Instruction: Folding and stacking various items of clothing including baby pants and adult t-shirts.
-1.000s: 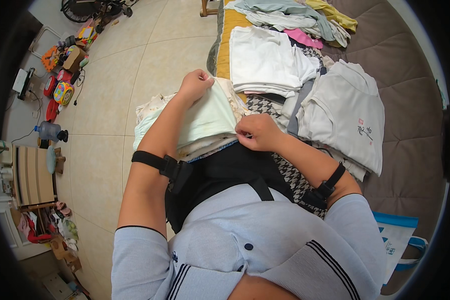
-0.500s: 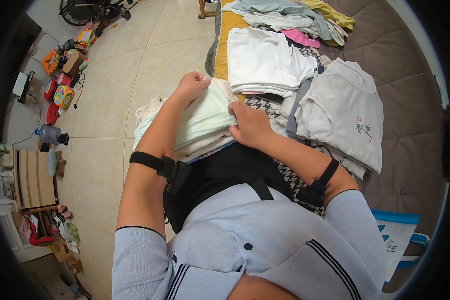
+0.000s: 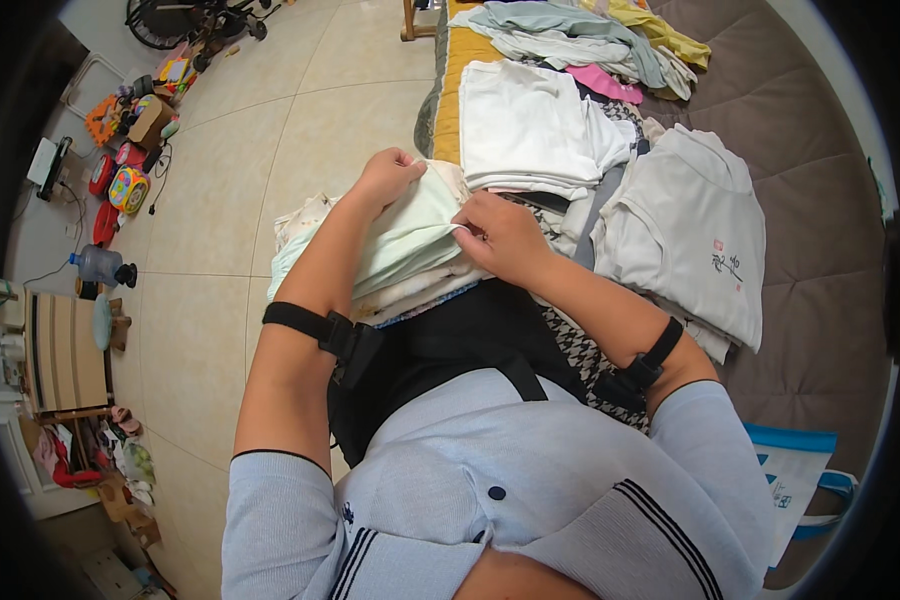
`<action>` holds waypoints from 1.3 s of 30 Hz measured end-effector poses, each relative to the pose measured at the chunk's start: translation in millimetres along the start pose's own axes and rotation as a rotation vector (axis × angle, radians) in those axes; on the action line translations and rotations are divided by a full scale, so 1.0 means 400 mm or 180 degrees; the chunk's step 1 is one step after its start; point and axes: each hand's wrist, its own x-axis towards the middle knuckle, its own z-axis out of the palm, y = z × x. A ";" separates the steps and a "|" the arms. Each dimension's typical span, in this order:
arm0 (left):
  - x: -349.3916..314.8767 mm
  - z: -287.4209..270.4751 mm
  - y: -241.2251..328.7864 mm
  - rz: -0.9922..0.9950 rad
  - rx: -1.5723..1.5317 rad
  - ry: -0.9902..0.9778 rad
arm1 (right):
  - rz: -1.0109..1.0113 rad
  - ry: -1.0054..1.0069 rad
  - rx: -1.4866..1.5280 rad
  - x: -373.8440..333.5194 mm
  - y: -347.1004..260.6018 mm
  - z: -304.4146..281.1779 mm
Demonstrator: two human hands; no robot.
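A pale mint-green garment [image 3: 400, 240] lies spread over a stack of folded clothes [image 3: 420, 296] by my lap. My left hand [image 3: 390, 178] pinches its far edge. At its right edge, my right hand [image 3: 500, 235] has closed fingers on the cloth, lifting that corner a little into creases. Cream patterned fabric shows beneath and beyond it. Just past my right hand lies a pile of folded white clothes [image 3: 520, 130]. To the right sits a stack of light grey shirts [image 3: 680, 235], the top one bearing a small dark print.
Loose clothes [image 3: 570, 40] lie heaped at the far end of the brown quilted cover [image 3: 810, 230]. A white and blue bag [image 3: 790, 490] rests at the lower right. Toys [image 3: 128, 190] and a water jug [image 3: 98, 266] line the left wall beyond the tiled floor [image 3: 210, 220].
My right hand has shifted slightly left and raised the garment's right edge, which now bunches. My left hand keeps nearly the same place at the far edge.
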 end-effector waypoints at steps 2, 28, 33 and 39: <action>0.001 0.000 -0.001 -0.0016 0.0013 0.0004 | -0.0063 -0.0022 0.0023 -0.007 0.008 0.003; 0.010 0.006 -0.022 0.0111 0.0061 0.0070 | -0.0800 0.0114 -0.1037 -0.012 -0.035 -0.006; 0.005 0.005 -0.018 0.0076 0.0045 0.0069 | -0.0980 0.0049 -0.1356 -0.013 -0.044 -0.013; 0.009 0.004 -0.022 0.0060 0.0004 0.0054 | -0.1117 0.0158 -0.1574 -0.021 -0.032 -0.002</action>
